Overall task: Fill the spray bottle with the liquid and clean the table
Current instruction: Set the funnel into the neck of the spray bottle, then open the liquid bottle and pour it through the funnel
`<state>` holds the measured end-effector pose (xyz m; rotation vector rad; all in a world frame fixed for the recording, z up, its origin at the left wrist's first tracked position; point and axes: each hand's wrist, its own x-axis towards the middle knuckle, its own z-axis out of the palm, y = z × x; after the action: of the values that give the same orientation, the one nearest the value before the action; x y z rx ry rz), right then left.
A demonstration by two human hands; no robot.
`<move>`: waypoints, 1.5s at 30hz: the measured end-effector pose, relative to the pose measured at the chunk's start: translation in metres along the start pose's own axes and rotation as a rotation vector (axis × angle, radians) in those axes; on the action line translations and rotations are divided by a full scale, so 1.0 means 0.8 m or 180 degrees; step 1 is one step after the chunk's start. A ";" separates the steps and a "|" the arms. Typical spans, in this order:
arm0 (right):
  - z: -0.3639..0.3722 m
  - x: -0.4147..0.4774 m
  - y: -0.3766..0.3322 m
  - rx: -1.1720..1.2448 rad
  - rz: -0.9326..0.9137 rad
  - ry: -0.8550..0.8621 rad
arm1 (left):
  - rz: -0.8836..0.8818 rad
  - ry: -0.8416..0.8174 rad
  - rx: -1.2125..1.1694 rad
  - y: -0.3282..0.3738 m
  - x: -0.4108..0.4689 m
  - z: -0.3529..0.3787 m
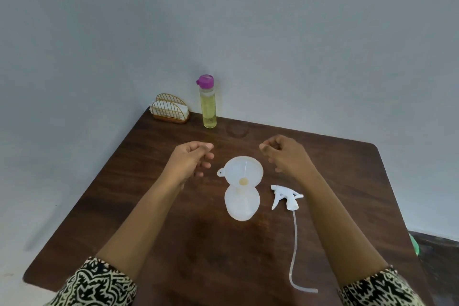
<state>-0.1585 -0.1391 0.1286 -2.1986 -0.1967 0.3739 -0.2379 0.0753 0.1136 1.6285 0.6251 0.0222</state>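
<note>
A translucent white spray bottle body (242, 204) stands on the dark wooden table (154, 206) with a white funnel (244, 170) seated in its neck. The white trigger sprayer head (285, 197) with its long clear tube (295, 251) lies on the table to the right of the bottle. A tall clear bottle of yellow liquid (209, 104) with a purple cap stands at the table's far edge. My left hand (191, 160) hovers left of the funnel, fingers loosely curled, holding nothing. My right hand (285, 154) hovers right of the funnel, also loosely curled and empty.
A gold wire napkin holder (170, 109) with white napkins sits at the far left corner by the grey wall. A green object (414, 245) shows past the table's right edge on the dark floor.
</note>
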 end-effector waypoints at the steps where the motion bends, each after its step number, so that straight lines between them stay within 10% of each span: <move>1: -0.001 0.015 -0.011 -0.0059 -0.0090 -0.0031 | 0.0054 0.0066 -0.0013 0.007 0.009 -0.005; 22: 0.128 0.339 -0.153 -0.1851 -0.1334 -0.0474 | 0.0716 0.0728 0.0818 0.013 0.328 0.029; 45: 0.060 0.113 -0.220 -0.2085 -0.3088 -0.1208 | 0.1546 0.0103 -0.0266 0.008 0.093 -0.044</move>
<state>-0.0909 0.0283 0.2231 -2.2922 -1.7068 0.1654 -0.1847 0.1373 0.1005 1.6663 0.2368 0.4249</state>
